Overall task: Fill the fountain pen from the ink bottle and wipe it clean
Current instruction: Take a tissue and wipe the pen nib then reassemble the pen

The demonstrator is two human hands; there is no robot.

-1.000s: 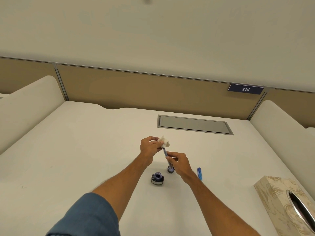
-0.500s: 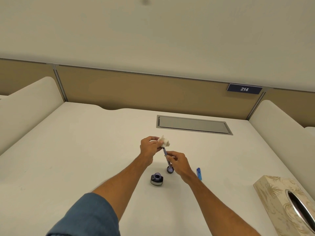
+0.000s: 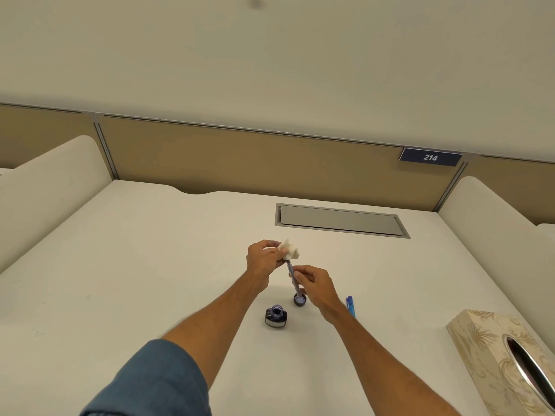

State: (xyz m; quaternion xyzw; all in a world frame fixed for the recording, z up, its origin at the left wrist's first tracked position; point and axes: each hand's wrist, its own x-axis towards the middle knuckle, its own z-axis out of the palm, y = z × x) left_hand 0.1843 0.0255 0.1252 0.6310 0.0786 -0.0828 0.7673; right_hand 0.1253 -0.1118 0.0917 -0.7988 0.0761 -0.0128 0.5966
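Note:
My left hand pinches a crumpled white tissue around the upper tip of the fountain pen. My right hand grips the pen's slim purple body lower down, holding it tilted above the desk. The open ink bottle stands on the desk just below the hands, with dark ink showing in its mouth. Its round cap lies to the right of the bottle, partly behind the pen's lower end. A blue pen part lies on the desk beside my right wrist.
A patterned tissue box sits at the near right corner. A grey cable hatch is set into the white desk behind the hands. Cream partitions flank both sides, and a brown panel with a "214" sign stands at the back.

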